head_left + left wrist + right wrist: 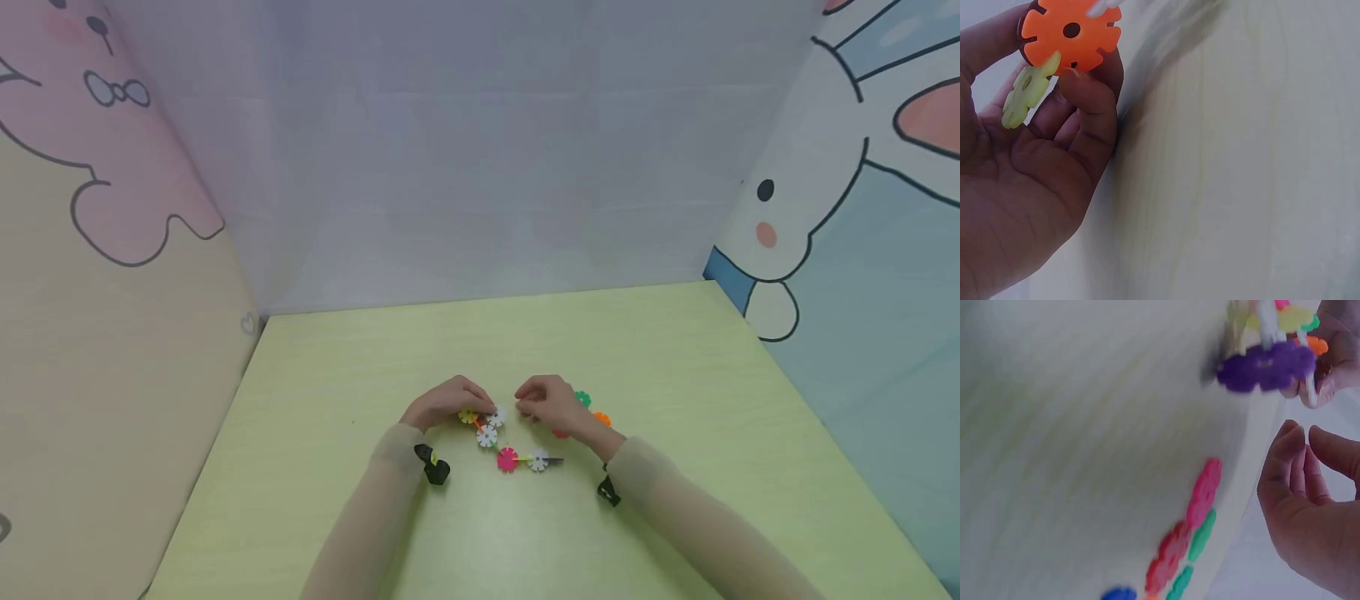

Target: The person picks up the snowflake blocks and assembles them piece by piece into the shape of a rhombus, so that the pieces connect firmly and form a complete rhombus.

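Note:
My left hand (450, 402) pinches an orange slotted flower disc (1054, 31) between thumb and fingers. A pale yellow disc (1025, 94) is joined to its edge. Other discs continue from it in a chain, among them a white disc (487, 436), a pink disc (507, 460) and a pale disc (537, 461) with a dark piece at its end. In the right wrist view, a purple disc (1266, 367) belongs to this joined group. My right hand (553, 404) hovers just right of the chain, fingers loosely bent. A small gap shows between its thumb and forefinger, with nothing held.
Loose discs lie by my right hand: green (582, 398) and orange (602, 419). The right wrist view also has pink (1204, 494), red (1169, 557) and blue (1118, 594) ones on the table (337, 517). Cartoon-printed cloth walls (480, 167) surround the table.

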{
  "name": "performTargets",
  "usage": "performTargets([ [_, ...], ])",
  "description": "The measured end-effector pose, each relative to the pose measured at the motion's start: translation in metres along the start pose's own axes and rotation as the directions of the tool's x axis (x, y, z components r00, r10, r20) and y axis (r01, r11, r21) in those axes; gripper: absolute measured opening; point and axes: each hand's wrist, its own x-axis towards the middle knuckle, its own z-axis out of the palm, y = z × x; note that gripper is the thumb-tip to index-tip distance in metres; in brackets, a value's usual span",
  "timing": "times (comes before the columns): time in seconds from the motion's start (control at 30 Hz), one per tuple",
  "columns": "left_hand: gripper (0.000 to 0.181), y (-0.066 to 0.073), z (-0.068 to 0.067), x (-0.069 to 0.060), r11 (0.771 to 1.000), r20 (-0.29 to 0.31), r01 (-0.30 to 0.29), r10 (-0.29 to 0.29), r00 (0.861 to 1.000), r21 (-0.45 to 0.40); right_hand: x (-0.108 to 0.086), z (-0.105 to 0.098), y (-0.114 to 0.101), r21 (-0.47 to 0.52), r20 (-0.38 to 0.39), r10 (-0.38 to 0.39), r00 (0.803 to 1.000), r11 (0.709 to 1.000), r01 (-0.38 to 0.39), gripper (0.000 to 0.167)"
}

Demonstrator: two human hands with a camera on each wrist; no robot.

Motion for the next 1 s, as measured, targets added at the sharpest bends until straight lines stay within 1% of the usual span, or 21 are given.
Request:
performTargets([
  [0.07, 0.016, 0.001, 0.000, -0.002, 1.000, -0.003, 0.004, -0.004, 1.000, -0.008, 0.001, -0.014, 0.006, -0.147, -0.043, -0.038, 0.998, 0.989, 0.031, 0.015],
  [0.13, 0.016, 0.002, 0.001, -0.004, 1.000, -0.009, 0.004, -0.004, 1.000, -0.022, -0.001, -0.030, 0.011, -0.268, -0.057, -0.040, 0.998, 0.963, 0.023, 0.017],
  [0.23, 0.017, 0.001, 0.001, -0.006, 0.999, -0.022, 0.005, -0.006, 1.000, -0.042, -0.004, -0.052, 0.020, -0.373, -0.042, 0.002, 0.999, 0.928, -0.017, 0.021],
  [0.3, 0.018, -0.001, 0.001, -0.006, 0.998, -0.029, -0.001, -0.001, 1.000, -0.055, -0.006, -0.063, 0.025, -0.403, -0.018, 0.030, 0.999, 0.915, -0.035, 0.025],
  [0.4, 0.017, -0.006, 0.000, -0.007, 0.995, -0.033, -0.013, 0.010, 0.999, -0.094, -0.008, -0.072, 0.032, -0.426, -0.007, 0.045, 0.999, 0.904, -0.043, 0.028],
  [0.47, 0.016, -0.008, -0.001, -0.007, 0.992, -0.035, -0.021, 0.017, 0.999, -0.124, -0.008, -0.075, 0.035, -0.427, 0.001, 0.054, 0.999, 0.903, -0.048, 0.030],
  [0.67, 0.017, -0.012, -0.002, -0.011, 0.976, -0.064, -0.034, 0.021, 0.998, -0.214, -0.006, -0.078, 0.043, -0.434, -0.008, 0.081, 0.997, 0.898, -0.077, 0.030],
  [0.77, 0.016, -0.013, -0.002, -0.012, 0.968, -0.076, -0.037, 0.018, 0.997, -0.249, -0.007, -0.079, 0.045, -0.422, -0.009, 0.082, 0.997, 0.903, -0.078, 0.028],
  [1.0, 0.013, -0.015, 0.000, -0.012, 0.966, -0.094, -0.054, 0.031, 0.995, -0.252, -0.007, -0.079, 0.048, -0.395, -0.010, 0.091, 0.996, 0.914, -0.088, 0.027],
])
